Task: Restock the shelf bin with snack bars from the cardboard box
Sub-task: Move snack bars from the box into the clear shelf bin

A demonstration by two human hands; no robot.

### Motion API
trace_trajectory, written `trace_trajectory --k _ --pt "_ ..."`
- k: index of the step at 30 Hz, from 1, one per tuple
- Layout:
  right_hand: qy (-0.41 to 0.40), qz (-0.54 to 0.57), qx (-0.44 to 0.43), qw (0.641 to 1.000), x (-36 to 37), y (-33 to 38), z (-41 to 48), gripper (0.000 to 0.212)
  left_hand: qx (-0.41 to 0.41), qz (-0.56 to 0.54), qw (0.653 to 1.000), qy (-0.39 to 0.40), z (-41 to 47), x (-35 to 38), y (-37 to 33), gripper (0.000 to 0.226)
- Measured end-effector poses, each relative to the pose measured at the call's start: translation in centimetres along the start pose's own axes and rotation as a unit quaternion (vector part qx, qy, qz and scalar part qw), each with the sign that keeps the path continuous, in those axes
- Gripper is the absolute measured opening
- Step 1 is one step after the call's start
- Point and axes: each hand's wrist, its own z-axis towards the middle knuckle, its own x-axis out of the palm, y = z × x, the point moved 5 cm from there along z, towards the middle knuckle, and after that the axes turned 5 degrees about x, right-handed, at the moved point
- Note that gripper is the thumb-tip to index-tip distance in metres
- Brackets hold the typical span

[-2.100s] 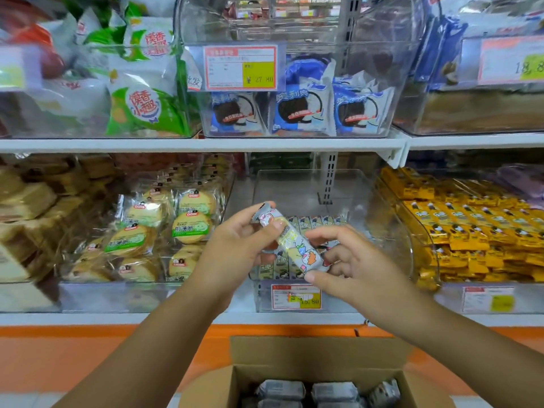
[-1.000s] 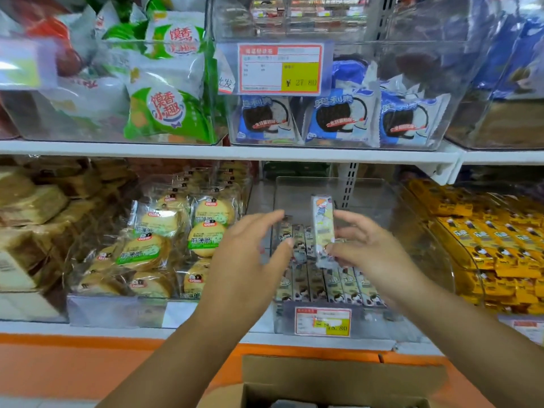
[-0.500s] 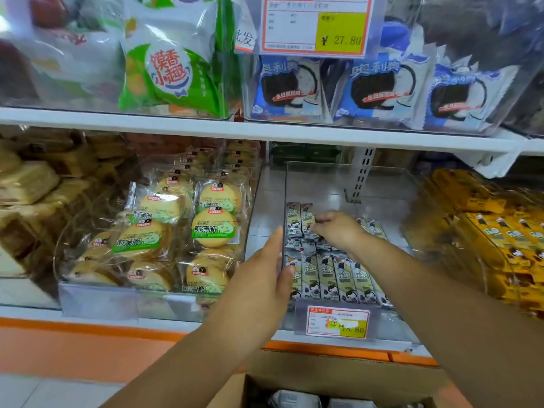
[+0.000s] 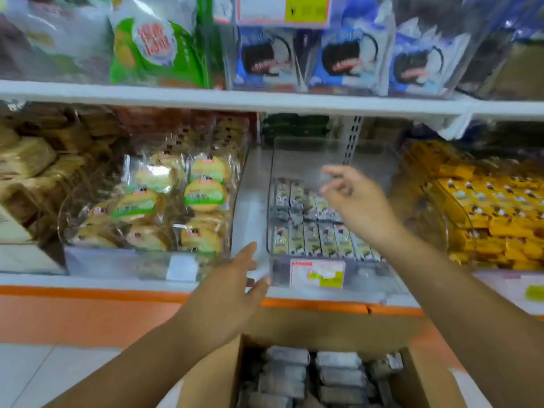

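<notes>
On the lower shelf (image 4: 88,282), centre, largest item first:

- Cardboard box (image 4: 206,378): stands below the shelf edge, open, with wrapped bars (image 4: 338,360) packed inside.
- Clear shelf bin (image 4: 374,160): part filled.
- Snack bars (image 4: 312,240): lie flat in two rows on the bin floor. Judged light, foil-slick and crushable, so pinch across the long sides at mid-length.
- Right hand (image 4: 356,198): raised over the rear row, fingers loosely curled, grip slack and empty.
- Left hand (image 4: 226,293): at the bin's front left corner, fingers straight, grip empty. Whether it touches the bin is unclear.
</notes>
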Motion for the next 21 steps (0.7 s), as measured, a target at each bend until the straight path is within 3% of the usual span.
trace_trajectory --k 3,5,9,12,14,18,21 --pt "-0.083 0.112 -0.085 0.987 -2.3 0.6 -6.8 0.027 -0.012 0.073 0.996 0.05 -3.1 3.0 2.6 0.059" --pt "-0.079 0.127 -0.068 0.986 -1.6 -2.3 -11.1 0.03 -0.005 0.114 0.987 0.11 -5.1 6.6 4.5 0.05" --pt "0.056 -0.024 0.126 0.99 3.8 -15.8 -17.4 0.028 0.006 0.136 0.963 0.231 -8.1 15.4 8.1 0.054" --pt "0.21 -0.143 0.244 0.936 7.0 -25.5 -23.2 0.033 -0.028 0.144 0.953 0.265 -9.4 20.4 10.2 0.056" --pt "0.259 -0.171 0.267 0.912 7.5 -28.2 -25.8 0.038 -0.064 0.124 0.948 0.286 -10.3 23.0 11.1 0.051" --pt "0.253 -0.207 0.262 0.908 8.9 -29.9 -26.5 0.045 -0.069 0.141 0.935 0.317 -11.5 26.3 12.6 0.039" --pt "0.269 -0.211 0.253 0.905 11.8 -31.0 -25.9 0.055 -0.07 0.171 0.937 0.297 -11.2 27.2 13.0 0.05"
